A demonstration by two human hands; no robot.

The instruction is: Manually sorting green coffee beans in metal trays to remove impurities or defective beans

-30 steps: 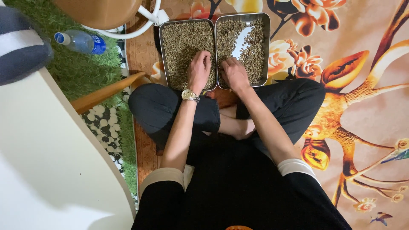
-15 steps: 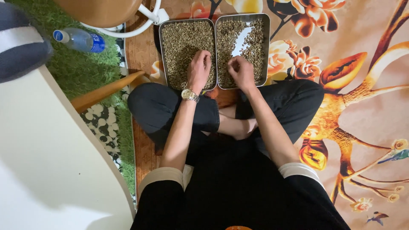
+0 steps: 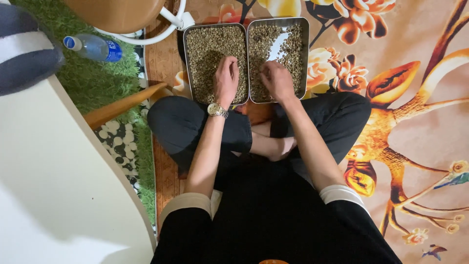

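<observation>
— Since a second ago, right hand (image 3: 277,80) sits higher in the right tray (image 3: 305,58), fingers curled on beans (image 3: 293,58).
— Left hand (image 3: 226,80) lies loosely flat in the left tray (image 3: 188,63), top centre; a careless sweep could flick beans onto the rug (image 3: 420,127).

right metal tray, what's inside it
The right tray holds greenish-brown beans, with a bare strip of shiny metal bottom showing. The right hand covers the beans at the near edge.

A home floor: flowered carpet (image 3: 415,122) at three o'clock, green grass mat (image 3: 93,78) and water bottle (image 3: 93,48) at ten, white table (image 3: 53,186) at eight.
</observation>
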